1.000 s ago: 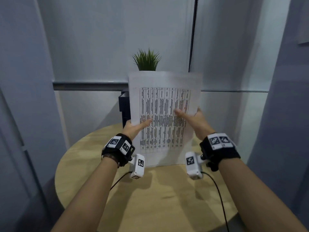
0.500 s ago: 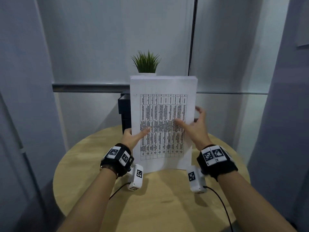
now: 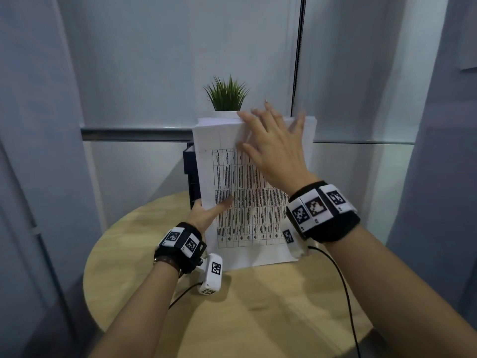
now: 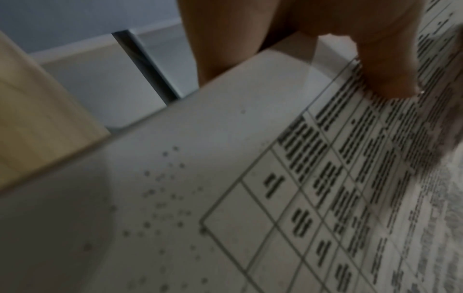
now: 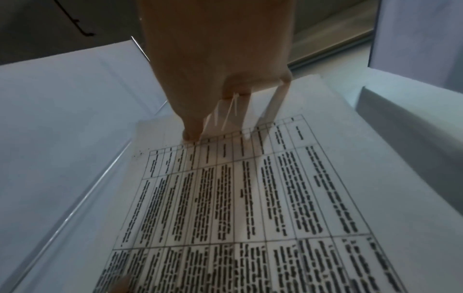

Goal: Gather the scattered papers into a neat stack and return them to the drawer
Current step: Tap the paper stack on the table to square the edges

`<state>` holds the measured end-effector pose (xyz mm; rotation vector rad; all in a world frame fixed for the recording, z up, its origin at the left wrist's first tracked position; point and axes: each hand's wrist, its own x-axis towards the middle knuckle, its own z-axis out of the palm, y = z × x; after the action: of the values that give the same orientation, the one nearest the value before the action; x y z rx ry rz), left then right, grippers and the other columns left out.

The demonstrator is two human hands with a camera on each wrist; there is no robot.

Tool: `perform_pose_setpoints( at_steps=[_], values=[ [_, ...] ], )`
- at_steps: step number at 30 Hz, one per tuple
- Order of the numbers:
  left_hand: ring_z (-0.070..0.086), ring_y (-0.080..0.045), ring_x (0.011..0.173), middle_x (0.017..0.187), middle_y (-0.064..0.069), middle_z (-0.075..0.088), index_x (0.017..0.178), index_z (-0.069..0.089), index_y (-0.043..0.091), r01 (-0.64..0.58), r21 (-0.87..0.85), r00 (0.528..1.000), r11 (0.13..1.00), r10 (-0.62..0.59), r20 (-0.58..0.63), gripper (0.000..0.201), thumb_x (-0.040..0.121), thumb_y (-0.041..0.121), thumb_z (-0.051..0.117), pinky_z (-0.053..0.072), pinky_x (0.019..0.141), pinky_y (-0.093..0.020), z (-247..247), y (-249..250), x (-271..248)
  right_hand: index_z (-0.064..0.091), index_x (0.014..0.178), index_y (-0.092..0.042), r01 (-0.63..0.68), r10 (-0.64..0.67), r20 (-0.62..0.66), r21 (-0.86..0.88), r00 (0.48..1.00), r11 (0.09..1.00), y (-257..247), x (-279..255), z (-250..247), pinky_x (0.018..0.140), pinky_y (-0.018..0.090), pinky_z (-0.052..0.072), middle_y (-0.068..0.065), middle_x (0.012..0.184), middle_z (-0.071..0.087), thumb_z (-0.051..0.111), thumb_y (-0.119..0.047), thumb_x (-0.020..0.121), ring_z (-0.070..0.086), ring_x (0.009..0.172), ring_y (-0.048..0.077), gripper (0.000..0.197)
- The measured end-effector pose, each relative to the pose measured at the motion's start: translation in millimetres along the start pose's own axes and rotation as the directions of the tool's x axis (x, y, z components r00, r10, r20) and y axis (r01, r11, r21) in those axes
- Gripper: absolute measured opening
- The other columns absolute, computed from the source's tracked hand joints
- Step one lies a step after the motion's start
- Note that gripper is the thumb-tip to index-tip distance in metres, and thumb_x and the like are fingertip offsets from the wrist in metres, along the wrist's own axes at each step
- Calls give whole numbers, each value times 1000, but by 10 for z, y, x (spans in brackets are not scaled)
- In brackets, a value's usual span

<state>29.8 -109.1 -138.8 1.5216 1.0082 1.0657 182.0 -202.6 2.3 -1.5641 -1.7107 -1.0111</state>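
No legible text is present. The top sheet of the papers (image 3: 247, 202) carries a printed table (ruled cells filled with dark lines of type), too blurred to read in any view. The wristbands (image 3: 317, 205) bear black-and-white square markers, without readable characters.

Papers (image 3: 254, 202): matt white sheets, printed black tables. Round table (image 3: 258, 313): pale wood grain, smooth, faint sheen. Wrist bands (image 3: 333, 226): black cloth; white plastic markers.
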Motion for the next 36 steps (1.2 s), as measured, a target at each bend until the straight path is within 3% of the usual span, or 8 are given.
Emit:
perform_pose_setpoints(
  at_steps=[10,13,16,19,24,27,30,36],
  values=[
    [36,-31,137,151,-14,35,149,19,8,25,45,999,999,-24,-21,130,52,79,68,29,112,-45,85,487,-391,49,131,-25,-12,12,30,12,999,1000,48,81,-64,114,61,7,-4,135,49,33,-65,91,44,128,15,59],
    [44,-30,131,144,-12,46,145,29,10,14,52,1000,999,-14,-7,139,36,87,68,34,110,-45,81,529,-357,52,125,-29,-72,70,41,47,997,996,160,125,-70,113,60,11,-6,132,49,38,-70,86,42,126,14,59],
    [35,-32,138,152,-16,34,149,17,5,47,42,998,998,-46,-43,116,66,66,70,28,113,-46,81,502,-368,49,130,-35,-212,203,79,129,976,969,371,115,-2,113,55,17,-4,136,46,41,-79,76,41,128,17,71],
    [31,-33,140,154,-17,30,149,14,5,59,38,998,998,-58,-36,125,59,71,69,25,114,-49,92,488,-375,44,132,-33,-404,414,64,403,908,821,579,3,127,108,55,31,1,142,35,54,-82,64,39,131,21,84],
    [25,-35,143,157,-18,20,151,7,7,84,37,994,996,-81,-74,119,66,68,64,22,116,-52,102,457,-355,29,140,-23,-658,508,503,731,699,183,737,-470,457,95,47,51,12,125,58,69,-73,58,63,106,25,104],
    [31,-33,140,154,-15,29,150,16,8,64,21,994,998,-62,-94,110,69,65,65,25,115,-50,118,453,-359,61,112,-16,-734,445,607,650,658,198,781,-725,704,90,43,52,-1,94,70,59,-87,51,65,90,21,94],
    [40,-28,131,147,-11,40,144,27,9,48,25,990,999,-45,-132,95,75,60,65,30,111,-45,128,448,-368,61,75,-21,-707,443,602,698,664,112,744,-844,753,69,34,45,-12,61,63,63,-71,64,56,63,13,51],
    [42,-26,127,149,-17,36,146,25,4,58,37,987,998,-52,-149,101,74,67,57,28,110,-39,166,478,-428,57,85,-6,-788,294,732,580,615,206,716,-1063,732,69,31,49,11,78,61,51,-57,88,55,71,17,51]
  ],
)
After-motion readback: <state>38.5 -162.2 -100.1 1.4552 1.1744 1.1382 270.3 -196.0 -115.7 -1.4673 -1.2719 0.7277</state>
